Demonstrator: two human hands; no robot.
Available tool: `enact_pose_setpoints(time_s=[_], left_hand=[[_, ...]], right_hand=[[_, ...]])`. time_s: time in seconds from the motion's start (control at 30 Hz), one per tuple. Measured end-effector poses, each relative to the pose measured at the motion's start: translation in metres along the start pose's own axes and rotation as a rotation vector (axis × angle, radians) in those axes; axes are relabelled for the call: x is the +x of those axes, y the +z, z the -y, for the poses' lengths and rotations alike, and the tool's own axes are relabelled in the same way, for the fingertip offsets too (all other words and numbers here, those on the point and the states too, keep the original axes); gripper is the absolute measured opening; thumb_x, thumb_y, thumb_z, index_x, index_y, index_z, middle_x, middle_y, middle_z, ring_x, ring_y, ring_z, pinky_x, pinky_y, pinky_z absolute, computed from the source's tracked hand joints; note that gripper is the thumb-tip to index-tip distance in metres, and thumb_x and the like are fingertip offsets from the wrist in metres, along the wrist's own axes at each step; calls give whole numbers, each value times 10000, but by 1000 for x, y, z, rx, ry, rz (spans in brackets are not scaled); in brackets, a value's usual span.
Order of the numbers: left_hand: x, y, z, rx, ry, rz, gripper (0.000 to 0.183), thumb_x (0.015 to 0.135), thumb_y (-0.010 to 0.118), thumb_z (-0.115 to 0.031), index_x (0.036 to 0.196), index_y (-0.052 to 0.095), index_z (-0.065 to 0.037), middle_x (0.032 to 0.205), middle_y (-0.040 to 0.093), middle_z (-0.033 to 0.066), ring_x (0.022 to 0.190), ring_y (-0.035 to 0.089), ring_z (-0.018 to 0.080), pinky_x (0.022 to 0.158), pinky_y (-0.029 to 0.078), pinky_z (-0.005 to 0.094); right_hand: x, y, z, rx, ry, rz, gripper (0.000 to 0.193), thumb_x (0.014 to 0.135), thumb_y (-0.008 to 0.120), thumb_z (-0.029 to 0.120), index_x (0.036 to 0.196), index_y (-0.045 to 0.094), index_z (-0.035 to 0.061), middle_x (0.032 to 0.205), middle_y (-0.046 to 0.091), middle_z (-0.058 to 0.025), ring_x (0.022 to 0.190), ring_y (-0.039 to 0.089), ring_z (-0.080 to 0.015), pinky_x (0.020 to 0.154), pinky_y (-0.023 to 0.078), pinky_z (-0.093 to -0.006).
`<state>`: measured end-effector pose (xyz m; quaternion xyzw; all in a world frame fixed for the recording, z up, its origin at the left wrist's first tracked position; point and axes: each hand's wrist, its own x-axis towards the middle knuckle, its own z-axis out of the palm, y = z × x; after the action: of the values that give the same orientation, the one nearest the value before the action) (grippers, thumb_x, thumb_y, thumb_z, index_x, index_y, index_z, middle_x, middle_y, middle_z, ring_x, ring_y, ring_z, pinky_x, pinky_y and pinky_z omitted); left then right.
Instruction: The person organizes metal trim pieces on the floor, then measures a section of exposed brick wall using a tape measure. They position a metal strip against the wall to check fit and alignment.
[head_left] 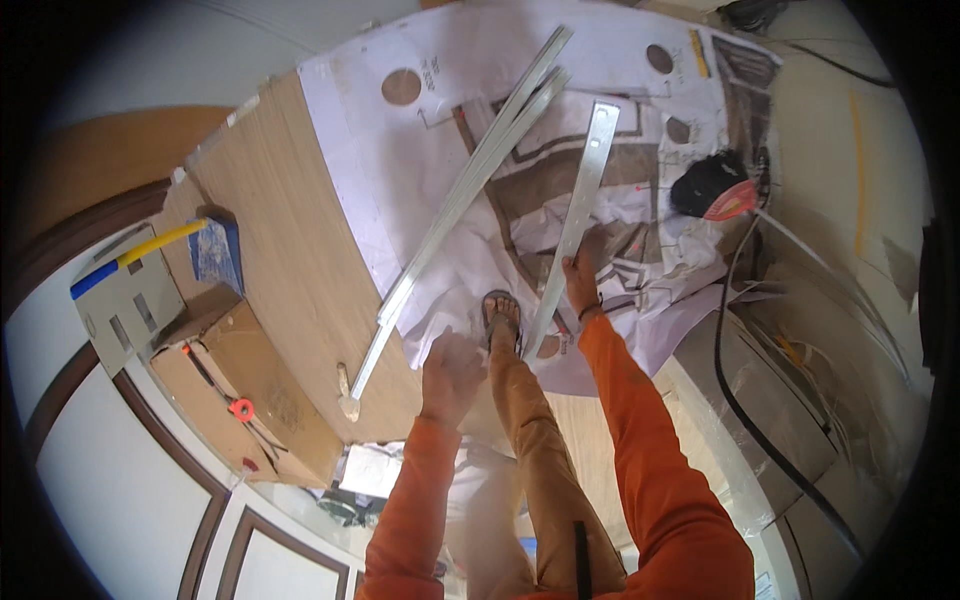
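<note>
Head view: right hand (pixel 580 272) is closed around the lower part of a flat metal strip (pixel 583 205), which runs up and away across the white printed sheet (pixel 420 170) covering a wooden panel (pixel 290 270). Left hand (pixel 452 372) hangs free near the panel's lower edge, fingers loosely curled, gripping nothing. Two long metal channels (pixel 478 170) lie crossed over the sheet's middle, well apart from the strip's upper end. A sandalled foot (pixel 502 312) stands on the sheet between the hands. Judgement: the strip is being positioned on the sheet; alignment likely calls for the free hand's support. A black and red power tool (pixel 715 188) rests near the sheet's right edge, and a cardboard box (pixel 235 390) sits beside the panel's left edge.
</note>
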<state>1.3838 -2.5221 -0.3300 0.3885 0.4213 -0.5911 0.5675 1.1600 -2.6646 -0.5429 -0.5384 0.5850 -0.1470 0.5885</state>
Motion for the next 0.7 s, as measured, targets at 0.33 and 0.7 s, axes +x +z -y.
enact_pose_setpoints(time_s=[0.33, 0.7], left_hand=[[-173, -30, 25, 237, 19, -165, 245, 1029, 397, -301, 864, 532, -180, 558, 314, -67, 409, 251, 71, 372, 236, 231], [-341, 29, -4, 223, -172, 390, 334, 1043, 410, -211, 729, 497, -138, 592, 386, -45, 536, 402, 99, 495, 334, 246]], right_hand=[[-168, -46, 187, -256, -78, -62, 686, 929, 590, 357, 1432, 297, -7, 1343, 493, -289, 1269, 487, -381, 1043, 384, -415], [-329, -44, 361, 30, -304, -198, 643, 871, 596, 550, 1278, 520, 58, 956, 653, -248, 897, 641, -414, 790, 485, -473]])
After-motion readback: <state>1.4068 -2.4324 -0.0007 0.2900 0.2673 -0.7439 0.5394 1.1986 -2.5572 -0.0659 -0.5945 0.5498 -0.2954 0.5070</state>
